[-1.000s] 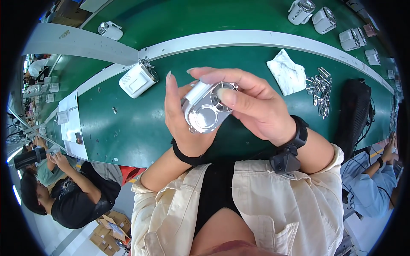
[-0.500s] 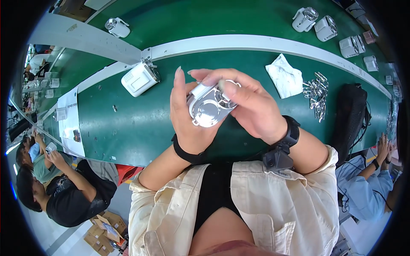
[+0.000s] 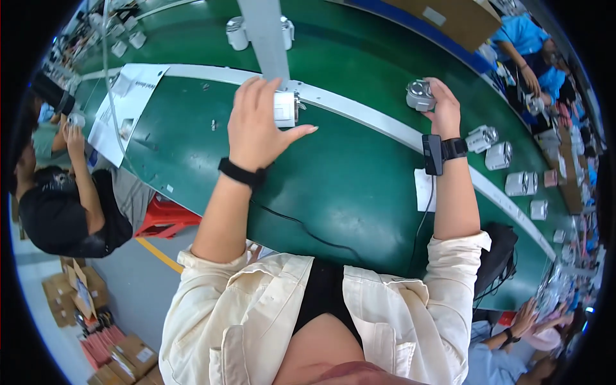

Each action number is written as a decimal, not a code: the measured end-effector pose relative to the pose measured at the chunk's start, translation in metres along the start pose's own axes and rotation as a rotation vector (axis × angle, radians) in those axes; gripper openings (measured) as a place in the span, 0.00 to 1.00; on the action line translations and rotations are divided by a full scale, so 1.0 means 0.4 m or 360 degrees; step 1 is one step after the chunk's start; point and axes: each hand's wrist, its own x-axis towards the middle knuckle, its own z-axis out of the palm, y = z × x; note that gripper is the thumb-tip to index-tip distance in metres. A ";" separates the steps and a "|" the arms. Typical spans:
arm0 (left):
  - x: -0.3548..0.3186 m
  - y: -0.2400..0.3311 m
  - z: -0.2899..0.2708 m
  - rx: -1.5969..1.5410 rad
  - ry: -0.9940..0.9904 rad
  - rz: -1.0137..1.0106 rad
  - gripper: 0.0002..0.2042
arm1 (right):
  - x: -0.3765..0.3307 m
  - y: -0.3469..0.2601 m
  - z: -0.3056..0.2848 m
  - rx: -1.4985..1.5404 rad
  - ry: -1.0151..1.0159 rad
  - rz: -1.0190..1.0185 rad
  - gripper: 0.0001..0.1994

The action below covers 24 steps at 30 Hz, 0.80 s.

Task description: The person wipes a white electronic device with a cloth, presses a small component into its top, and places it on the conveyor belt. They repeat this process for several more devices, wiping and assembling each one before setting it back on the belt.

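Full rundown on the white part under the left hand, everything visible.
The white boxy part is a small block, plastic by its look, with metal bits sticking out of its right side. It sits on the green belt just below the white strip, beside a grey post. The left hand reaches over it, fingers at its left edge; whether they touch it is unclear.

Long green workbench (image 3: 359,186) – white stripe, grey floor (image 3: 128,282), cardboard boxes (image 3: 70,295)

Near the top centre, the left hand (image 3: 256,125) reached over a white boxy unit (image 3: 285,108) on the green table (image 3: 346,179). At upper right, the right hand (image 3: 443,109) gripped a round silver metal part (image 3: 420,96) beside the white stripe (image 3: 359,112).
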 end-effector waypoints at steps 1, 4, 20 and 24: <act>0.000 -0.022 0.010 0.0013 0.0031 -0.0028 0.45 | 0.030 0.012 -0.017 -0.0092 0.0075 0.0028 0.15; -0.009 -0.062 0.041 0.0140 -0.0300 -0.0035 0.42 | 0.124 0.056 -0.080 -0.0917 0.0313 -0.0365 0.16; -0.034 0.178 0.032 -0.1139 0.0341 -0.0020 0.34 | -0.468 -0.163 0.100 -0.0268 -0.0466 -0.0632 0.05; -0.040 0.244 0.045 -0.1090 0.0458 0.0286 0.32 | -0.540 -0.163 0.069 -0.0502 -0.0580 -0.0801 0.10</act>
